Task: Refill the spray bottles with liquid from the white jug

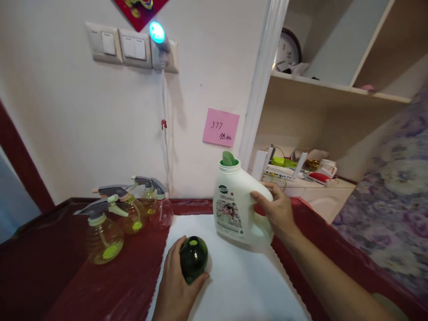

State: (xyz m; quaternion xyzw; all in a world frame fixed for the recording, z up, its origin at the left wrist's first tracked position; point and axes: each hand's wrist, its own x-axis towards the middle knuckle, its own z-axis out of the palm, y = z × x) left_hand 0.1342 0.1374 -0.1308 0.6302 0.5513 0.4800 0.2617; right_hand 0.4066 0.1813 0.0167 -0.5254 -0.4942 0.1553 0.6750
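My right hand is closed round the handle of a pale green detergent bottle. The bottle's cap is off, and a green pour spout shows in its neck. It tilts slightly to the left over the white cloth, and I cannot tell if its base touches. To its left, my left hand grips a dark green, rounded glass bottle with a small opening on top. A light green spot shows through that opening. The two bottles stand apart from each other.
Several clear spray bottles with grey trigger heads stand on the dark red table at the left. A white cloth lies under my hands. Behind is a wall with switches and a plugged-in light; shelves rise at the right.
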